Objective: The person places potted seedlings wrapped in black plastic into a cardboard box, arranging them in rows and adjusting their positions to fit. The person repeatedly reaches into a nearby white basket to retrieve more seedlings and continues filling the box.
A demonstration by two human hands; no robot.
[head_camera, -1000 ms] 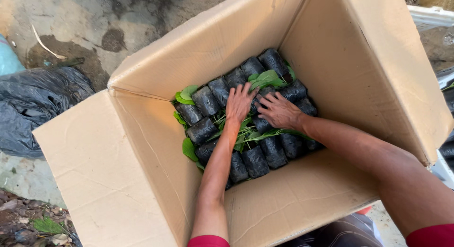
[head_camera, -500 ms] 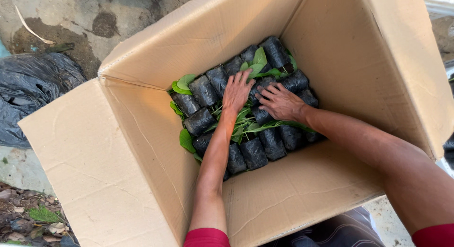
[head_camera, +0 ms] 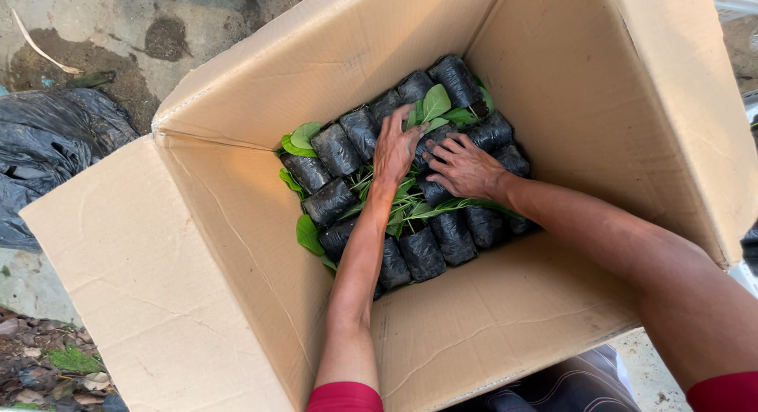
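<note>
A large open cardboard box [head_camera: 237, 246] holds several seedlings in black plastic nursery bags [head_camera: 335, 147], laid on their sides with green leaves [head_camera: 434, 103] pointing to the middle. Both my arms reach down into the box. My left hand [head_camera: 395, 147] lies flat, fingers spread, on the bags and leaves near the box's centre. My right hand [head_camera: 462, 166] rests beside it, fingers spread and pressing on a black bag. Neither hand is closed around anything.
A crumpled black plastic sheet [head_camera: 47, 151] lies on the ground left of the box. Stained concrete [head_camera: 158, 33] shows beyond it. Soil and small stones [head_camera: 47, 365] sit at the lower left. The box flaps stand up around the opening.
Both hands stay on the bags with only slight shifts of the fingers. The view has drifted, so the box sits a little more to the right.
</note>
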